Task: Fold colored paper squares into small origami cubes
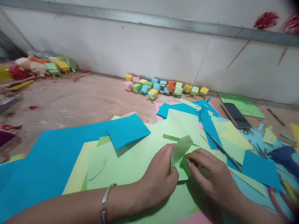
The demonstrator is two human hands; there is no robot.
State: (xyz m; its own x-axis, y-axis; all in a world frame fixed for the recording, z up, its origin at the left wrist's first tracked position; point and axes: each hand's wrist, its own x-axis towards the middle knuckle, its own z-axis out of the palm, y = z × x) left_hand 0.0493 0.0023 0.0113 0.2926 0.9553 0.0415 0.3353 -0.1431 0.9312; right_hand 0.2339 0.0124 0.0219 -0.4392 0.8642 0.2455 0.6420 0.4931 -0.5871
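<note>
One left hand (161,175) and one right hand (211,172) have one folded green paper (182,149) between their fingers (172,177), one bracelet (108,193) left of them. Beyond the fingers stand about nineteen paper blocks (156,86), overlaps clouding the count. Right of the fingers lie one phone (235,115) and one slim dark tool (221,150); high beyond, two red rosettes (266,20)

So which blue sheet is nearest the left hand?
The small sheet just beyond that hand, overlapping pale green paper; other blue sheets lie farther off.

Paper sheets (121,171) are lying beneath the piece (182,147) you are gripping; beyond your grip, paper boxes (156,87) are sitting before the wall (140,49); beyond it rightward, a phone (235,115) is resting.
</note>
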